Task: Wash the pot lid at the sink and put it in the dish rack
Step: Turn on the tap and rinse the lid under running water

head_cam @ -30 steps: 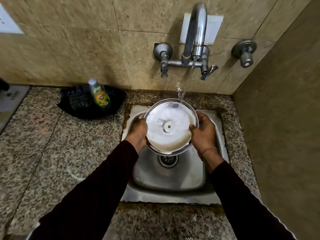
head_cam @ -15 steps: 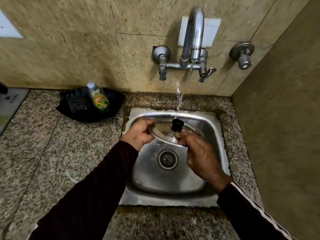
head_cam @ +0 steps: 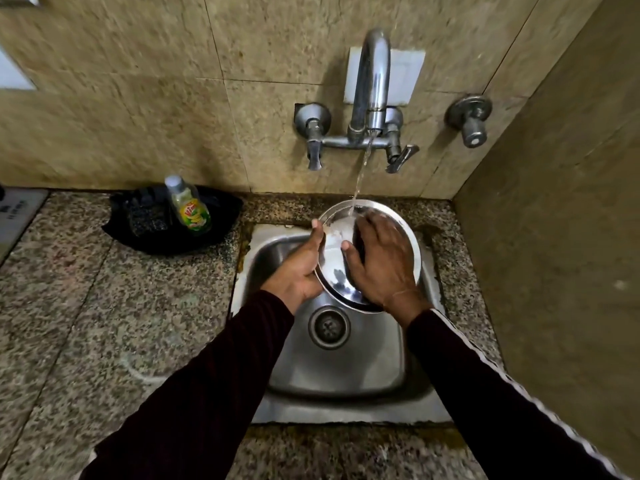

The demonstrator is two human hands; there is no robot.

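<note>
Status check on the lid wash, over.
Left hand grips lid rim. Right hand flat on lid, rubbing. Lid tilted over sink, tap stream hitting its top edge. Nothing in the way; rack not in view.

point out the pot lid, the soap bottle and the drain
pot lid (head_cam: 334, 271), head view, on its shiny face left of the right hand.
soap bottle (head_cam: 191, 209), head view, on its label.
drain (head_cam: 329, 327), head view, on the strainer in the sink bottom.
</note>
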